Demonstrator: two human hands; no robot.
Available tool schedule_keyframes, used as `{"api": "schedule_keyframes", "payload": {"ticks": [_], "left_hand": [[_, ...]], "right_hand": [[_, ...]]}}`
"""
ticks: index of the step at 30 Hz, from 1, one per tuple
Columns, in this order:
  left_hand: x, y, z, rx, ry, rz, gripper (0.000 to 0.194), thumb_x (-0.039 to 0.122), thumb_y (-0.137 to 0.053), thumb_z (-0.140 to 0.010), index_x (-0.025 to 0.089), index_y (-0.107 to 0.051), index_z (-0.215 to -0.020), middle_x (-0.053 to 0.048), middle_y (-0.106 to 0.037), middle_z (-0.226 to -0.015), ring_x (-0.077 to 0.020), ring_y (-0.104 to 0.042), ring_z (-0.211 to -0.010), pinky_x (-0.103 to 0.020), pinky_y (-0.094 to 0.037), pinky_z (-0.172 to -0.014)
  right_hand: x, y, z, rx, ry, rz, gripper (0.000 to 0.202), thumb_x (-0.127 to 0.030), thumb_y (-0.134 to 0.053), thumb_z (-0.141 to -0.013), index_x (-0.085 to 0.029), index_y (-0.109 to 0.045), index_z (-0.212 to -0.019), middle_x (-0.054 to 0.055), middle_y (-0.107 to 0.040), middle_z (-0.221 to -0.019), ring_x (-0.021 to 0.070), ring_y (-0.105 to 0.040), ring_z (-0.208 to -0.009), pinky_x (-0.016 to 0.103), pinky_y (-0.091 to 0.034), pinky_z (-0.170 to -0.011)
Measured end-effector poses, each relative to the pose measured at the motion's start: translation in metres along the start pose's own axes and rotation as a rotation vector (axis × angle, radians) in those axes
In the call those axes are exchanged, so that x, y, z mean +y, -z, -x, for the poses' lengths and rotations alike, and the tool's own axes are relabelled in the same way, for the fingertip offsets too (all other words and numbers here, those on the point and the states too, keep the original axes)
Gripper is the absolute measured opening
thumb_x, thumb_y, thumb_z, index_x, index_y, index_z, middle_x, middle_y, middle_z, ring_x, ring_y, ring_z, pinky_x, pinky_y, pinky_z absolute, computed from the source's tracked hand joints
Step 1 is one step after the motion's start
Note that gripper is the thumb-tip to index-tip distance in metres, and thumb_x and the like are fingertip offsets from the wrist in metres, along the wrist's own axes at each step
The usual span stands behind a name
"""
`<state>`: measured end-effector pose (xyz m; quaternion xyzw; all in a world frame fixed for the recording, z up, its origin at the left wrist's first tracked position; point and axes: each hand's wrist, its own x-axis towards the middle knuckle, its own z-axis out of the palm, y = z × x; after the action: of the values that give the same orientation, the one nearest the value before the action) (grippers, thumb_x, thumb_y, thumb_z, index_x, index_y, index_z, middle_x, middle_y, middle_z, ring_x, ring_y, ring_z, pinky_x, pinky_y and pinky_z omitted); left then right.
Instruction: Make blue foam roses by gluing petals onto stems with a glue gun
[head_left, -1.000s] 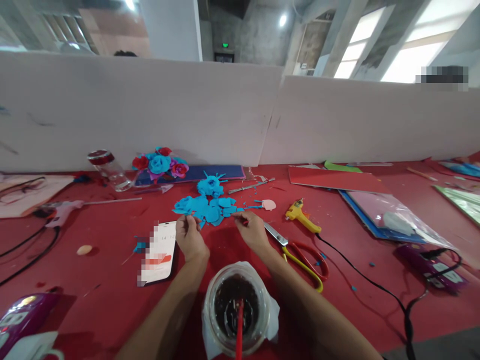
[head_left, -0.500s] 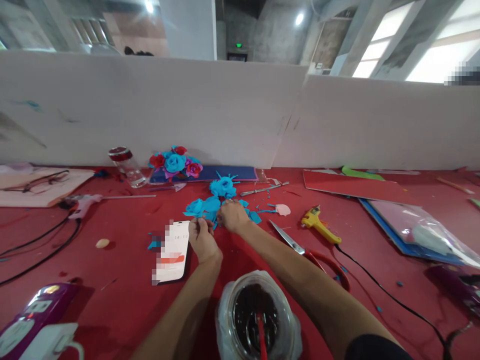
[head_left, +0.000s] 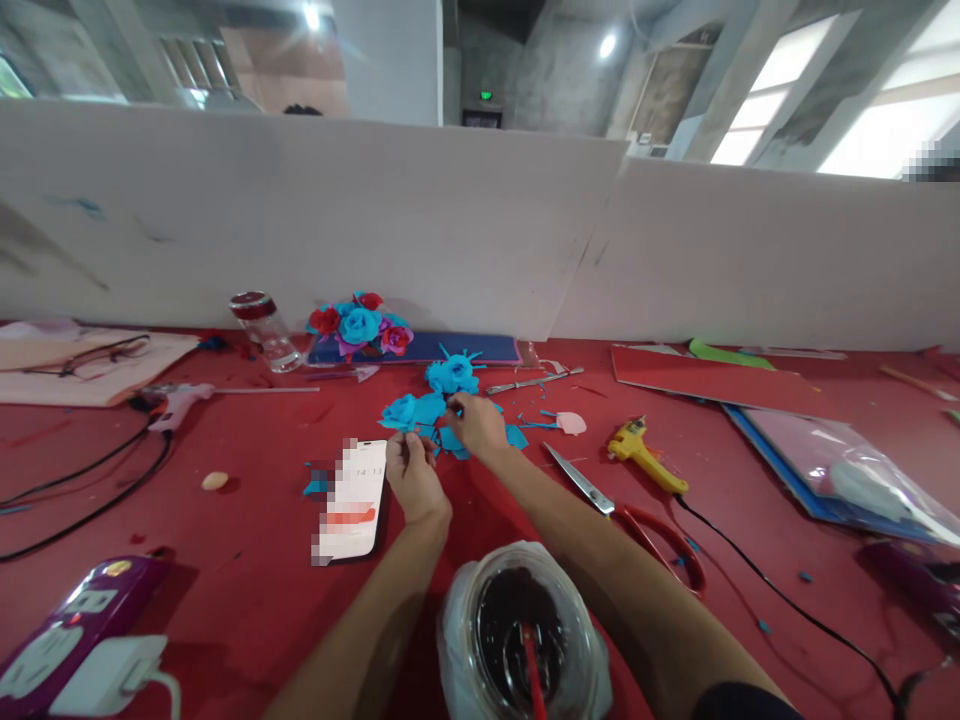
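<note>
My left hand is closed, thumb and fingertips pinched together beside the phone; anything between them is too small to make out. Just to its right, my right hand is also closed, its fingers curled over the blue paper pieces. What the right fingertips hold, if anything, is hidden. A blue paper flower lies left of the right hand, and another blue paper flower with thin strips sticking out sits just beyond the fingers.
Close to me stands a lidless jar of dark liquid with a red straw. Open scissors and a yellow glue gun lie to the right. A paper bouquet, a bottle and a power strip are on the left.
My right hand has lifted slightly away from the paper pieces, uncovering more blue paper below it. My left hand stays nearly in place. The whole view has shifted a little.
</note>
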<state>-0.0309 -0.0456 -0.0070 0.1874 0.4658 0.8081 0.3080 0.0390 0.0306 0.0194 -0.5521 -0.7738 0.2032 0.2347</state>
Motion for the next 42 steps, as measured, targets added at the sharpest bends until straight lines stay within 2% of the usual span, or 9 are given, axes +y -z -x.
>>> {"api": "schedule_keyframes", "payload": {"ticks": [2, 4, 7, 9, 12, 16, 24, 36, 42], "left_hand": [[-0.002, -0.002, 0.001, -0.022, 0.054, 0.038, 0.030, 0.042, -0.068, -0.076, 0.019, -0.050, -0.073, 0.006, -0.048, -0.063, -0.0064, -0.042, -0.055, -0.021, -0.035, -0.054], [-0.004, -0.004, 0.004, -0.085, 0.146, 0.052, 0.034, 0.045, -0.073, -0.070, 0.018, -0.053, -0.075, 0.006, -0.050, -0.066, -0.0063, -0.044, -0.057, -0.021, -0.036, -0.055], [-0.004, -0.008, 0.012, -0.198, 0.248, 0.020, 0.036, 0.047, -0.075, -0.067, 0.017, -0.057, -0.072, 0.007, -0.044, -0.058, -0.0052, -0.038, -0.051, -0.021, -0.032, -0.051], [-0.002, -0.010, 0.017, -0.268, 0.273, 0.000, 0.034, 0.044, -0.077, -0.065, 0.015, -0.061, -0.073, 0.007, -0.048, -0.058, -0.0045, -0.035, -0.049, -0.021, -0.031, -0.050], [0.000, -0.011, 0.021, -0.370, 0.292, -0.018, 0.035, 0.033, -0.082, -0.057, 0.014, -0.066, -0.082, 0.000, -0.064, -0.076, -0.0069, -0.048, -0.058, -0.022, -0.038, -0.057], [-0.002, -0.011, 0.020, -0.450, 0.308, -0.091, 0.033, 0.026, -0.080, -0.056, 0.015, -0.068, -0.084, -0.002, -0.067, -0.078, -0.0128, -0.059, -0.071, -0.027, -0.045, -0.070], [-0.003, -0.011, 0.025, -0.502, 0.315, -0.225, 0.029, 0.020, -0.078, -0.056, 0.016, -0.069, -0.083, -0.001, -0.066, -0.076, -0.0134, -0.059, -0.071, -0.028, -0.045, -0.073], [-0.005, -0.008, 0.025, -0.490, 0.361, -0.317, 0.022, 0.020, -0.075, -0.059, 0.016, -0.069, -0.080, 0.001, -0.061, -0.063, -0.0127, -0.054, -0.061, -0.027, -0.042, -0.064], [-0.012, -0.005, 0.024, -0.504, 0.354, -0.322, 0.024, 0.021, -0.075, -0.058, 0.016, -0.069, -0.081, 0.001, -0.062, -0.064, -0.0117, -0.052, -0.060, -0.026, -0.040, -0.060]], "right_hand": [[0.004, 0.013, 0.008, 0.012, -0.029, -0.153, 0.020, -0.025, -0.046, -0.089, -0.019, -0.063, -0.097, 0.005, -0.071, -0.090, 0.0163, -0.067, -0.082, 0.025, -0.048, -0.069], [0.009, 0.025, 0.024, -0.015, -0.049, -0.424, 0.020, -0.033, -0.046, -0.089, -0.019, -0.060, -0.093, 0.003, -0.069, -0.083, 0.0142, -0.066, -0.074, 0.023, -0.048, -0.064], [0.021, 0.034, 0.057, -0.060, -0.122, -0.979, 0.025, -0.043, -0.062, -0.077, -0.020, -0.057, -0.084, 0.001, -0.065, -0.077, 0.0136, -0.063, -0.069, 0.022, -0.045, -0.061], [0.029, 0.035, 0.077, -0.056, -0.187, -1.110, 0.028, -0.043, -0.069, -0.070, -0.020, -0.056, -0.080, 0.000, -0.064, -0.075, 0.0131, -0.061, -0.067, 0.023, -0.044, -0.060], [0.040, 0.036, 0.096, -0.056, -0.223, -1.043, 0.022, -0.038, -0.066, -0.071, -0.020, -0.058, -0.078, 0.002, -0.065, -0.078, 0.0148, -0.060, -0.070, 0.025, -0.045, -0.064], [0.050, 0.042, 0.098, -0.081, -0.188, -0.950, 0.020, -0.039, -0.058, -0.077, -0.020, -0.062, -0.081, 0.003, -0.068, -0.086, 0.0172, -0.061, -0.079, 0.027, -0.045, -0.068], [0.069, 0.047, 0.088, -0.089, -0.174, -0.875, 0.033, -0.048, -0.070, -0.066, -0.017, -0.059, -0.073, -0.004, -0.059, -0.058, 0.0107, -0.052, -0.056, 0.025, -0.040, -0.059], [0.080, 0.041, 0.089, -0.005, -0.161, -0.598, 0.022, -0.040, -0.058, -0.076, -0.018, -0.062, -0.075, -0.001, -0.064, -0.063, 0.0145, -0.062, -0.059, 0.026, -0.046, -0.062], [0.084, 0.043, 0.089, -0.035, -0.154, -0.540, 0.021, -0.039, -0.057, -0.076, -0.018, -0.063, -0.077, 0.000, -0.066, -0.063, 0.0143, -0.061, -0.057, 0.025, -0.047, -0.061]]}}
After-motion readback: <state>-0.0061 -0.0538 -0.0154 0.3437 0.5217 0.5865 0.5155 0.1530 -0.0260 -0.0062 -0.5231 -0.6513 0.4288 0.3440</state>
